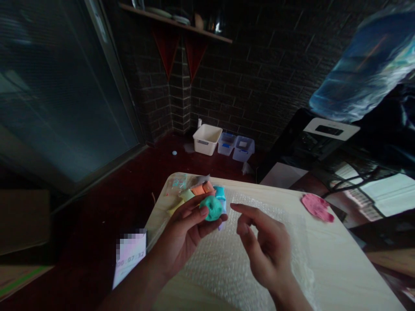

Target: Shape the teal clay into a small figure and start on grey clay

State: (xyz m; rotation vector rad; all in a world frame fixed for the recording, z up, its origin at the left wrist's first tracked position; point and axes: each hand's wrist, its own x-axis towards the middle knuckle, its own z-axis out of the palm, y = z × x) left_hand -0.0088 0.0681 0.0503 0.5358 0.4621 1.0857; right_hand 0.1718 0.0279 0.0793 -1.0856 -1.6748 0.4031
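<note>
Dark brick wall (253, 69) behind, deep red floor (132, 194) below, and in front of me one pale wooden table (350, 263). Here's the centre of it: one round, dimpled lump of green clay (212, 209), up above the table in the left hand (191, 231), pinched between thumb and fingers. The right hand (267, 248) is just beside it, not touching, index finger straight out towards the lump, the other fingers curled, thumb apart.

Behind the lump, a heap of small soft packets (219, 192), orange, turquoise and yellow among them; they overlap, so an exact count beats me. Under both hands, one sheet of clear bubble wrap (230, 268). Over to the right, one flat, ragged pink piece (316, 208).

Now the writing! At the table's left edge, one pale lit screen (129, 261) reads 07:32, its top pixelated. Teal marks (179, 182) at the far corner, too small to read.

Further out: three bins, one white (207, 140) and two clear ones with blue handles (244, 149); two red triangular pennants (167, 49) under one shelf (181, 23); one big blue water bottle (359, 69), its label unreadable.
</note>
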